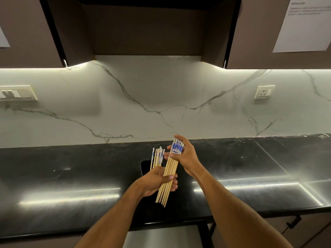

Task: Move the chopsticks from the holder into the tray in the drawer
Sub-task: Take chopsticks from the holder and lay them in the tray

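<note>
A bundle of several bamboo chopsticks [168, 176] with blue-and-white patterned tops is held between both hands above the black counter. My left hand [157, 181] grips the plain lower part of the bundle. My right hand [186, 156] holds the patterned top ends. Behind my left hand stands the dark chopstick holder [144, 167], with several more chopsticks [157, 156] sticking up out of it. Below the counter edge an open drawer [161, 235] shows a pale inside; no tray can be made out in it.
The glossy black counter [250, 176] runs left to right under a white marble backsplash. A switch panel [17, 93] is on the wall at left and a socket [264, 92] at right. Dark cabinets hang overhead. A drawer handle [293, 221] sits at lower right.
</note>
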Tool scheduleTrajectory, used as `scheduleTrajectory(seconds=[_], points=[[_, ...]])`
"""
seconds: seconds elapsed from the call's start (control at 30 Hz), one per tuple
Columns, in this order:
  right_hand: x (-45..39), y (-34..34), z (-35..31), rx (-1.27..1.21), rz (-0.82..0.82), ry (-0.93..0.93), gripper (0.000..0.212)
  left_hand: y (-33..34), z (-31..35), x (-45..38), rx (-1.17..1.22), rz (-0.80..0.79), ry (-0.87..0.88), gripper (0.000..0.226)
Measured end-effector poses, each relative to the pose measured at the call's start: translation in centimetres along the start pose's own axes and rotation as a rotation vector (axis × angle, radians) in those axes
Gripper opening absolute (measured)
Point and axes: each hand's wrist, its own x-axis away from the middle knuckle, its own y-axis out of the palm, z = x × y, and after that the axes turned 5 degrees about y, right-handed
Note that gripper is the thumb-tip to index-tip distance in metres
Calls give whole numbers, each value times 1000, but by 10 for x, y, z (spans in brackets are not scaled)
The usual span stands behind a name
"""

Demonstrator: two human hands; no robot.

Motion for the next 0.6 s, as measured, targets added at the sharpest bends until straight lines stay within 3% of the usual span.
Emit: scheduleTrajectory(seconds=[0.27,0.6], points=[[3,-13,-9,-58,-73,17,70,5,1,0,-28,-39,-3,29],[8,-23,1,-89,-14,37,66,14,-4,0,-50,-26,-19,29]])
